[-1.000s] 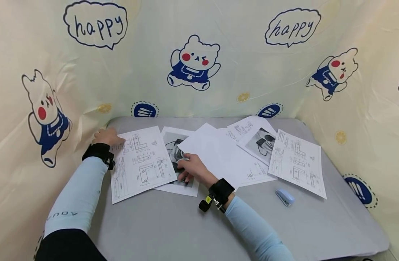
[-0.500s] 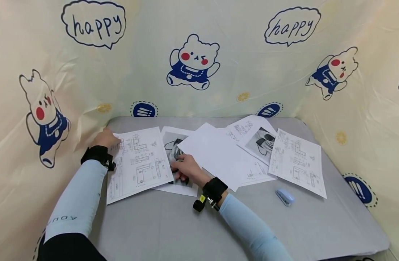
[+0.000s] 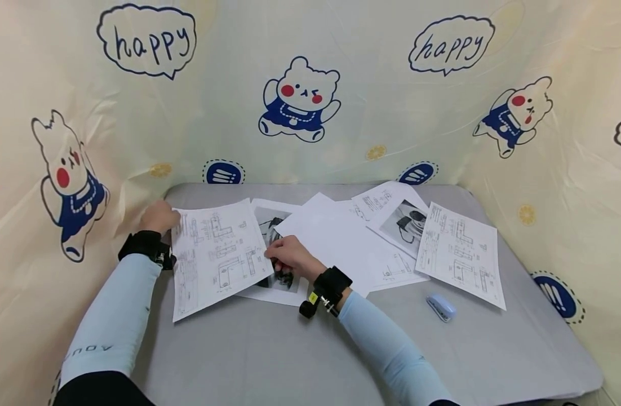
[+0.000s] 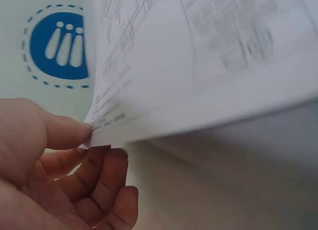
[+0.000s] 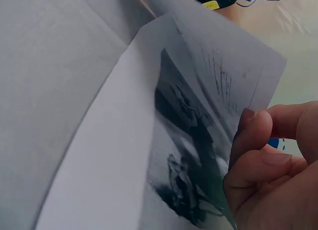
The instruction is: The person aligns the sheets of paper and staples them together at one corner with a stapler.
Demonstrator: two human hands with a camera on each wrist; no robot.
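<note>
A printed sheet of paper (image 3: 216, 259) with technical drawings is lifted at the left of the table, its lower edge off the surface in the left wrist view. My left hand (image 3: 159, 217) pinches its upper left corner, thumb (image 4: 69, 132) on the printed side and fingers curled beneath. At the sheet's right edge my right hand (image 3: 293, 256) pinches the paper between thumb and fingers. Partly hidden beneath lies a sheet with a dark photo (image 3: 285, 282), its picture close by my right fingers in the right wrist view.
Blank-backed white papers (image 3: 331, 242) overlap in the middle of the grey table (image 3: 270, 361). Farther right lie another photo sheet (image 3: 404, 223) and a second drawing sheet (image 3: 462, 254). A blue stapler (image 3: 441, 308) sits in front of them. A patterned curtain (image 3: 361, 113) encloses the table.
My right hand has moved left from over the photo to the drawing sheet's right edge and now pinches it. The left hand keeps its corner and has shifted slightly left and down.
</note>
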